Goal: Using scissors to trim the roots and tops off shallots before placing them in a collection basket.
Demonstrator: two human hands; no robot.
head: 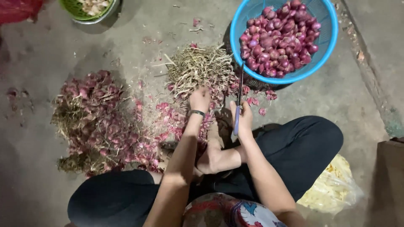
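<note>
I sit cross-legged on a concrete floor. My left hand (199,99), with a dark band at the wrist, reaches into a heap of dry shallot roots and stalks (201,69) in front of me; its fingers are buried in the heap, so I cannot see whether they grip anything. My right hand (243,119) holds a knife (239,97) with a purple handle, blade pointing away from me toward a blue plastic basket (326,59) full of trimmed red shallots (278,38). A big pile of untrimmed shallots with roots (99,122) lies to my left.
Purple skins (176,120) litter the floor around my feet. A green basket (73,9) in a metal bowl stands at the top left, beside a red mesh sack (17,9). A clear bag of pale scraps (332,187) lies by my right knee. A dark box (389,180) is at the right edge.
</note>
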